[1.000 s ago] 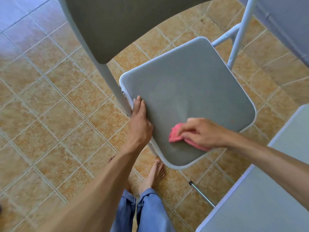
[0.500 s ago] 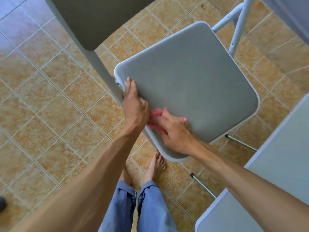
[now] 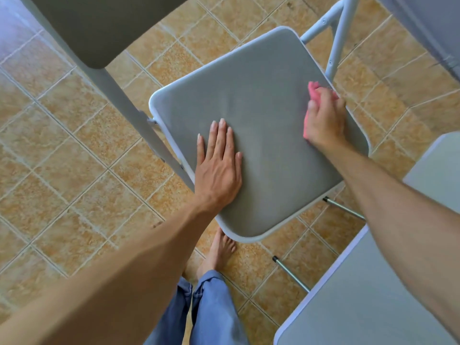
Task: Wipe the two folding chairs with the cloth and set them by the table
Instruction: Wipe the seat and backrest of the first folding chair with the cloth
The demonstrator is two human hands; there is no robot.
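Note:
A grey folding chair with a white frame stands unfolded below me; its seat fills the middle of the head view and its backrest is at the top left. My left hand lies flat on the near left part of the seat, fingers together and holding nothing. My right hand presses a pink cloth against the seat's right edge; most of the cloth is hidden under the fingers.
A second grey seat or panel with a white rim sits at the lower right, with thin metal legs beside it. Another grey surface is at the top right. Tan floor tiles lie all around. My bare feet stand under the seat's near corner.
My right hand has swept the cloth from the seat's near left corner across to its far right edge. My left hand moved from the seat's left rim onto the seat surface.

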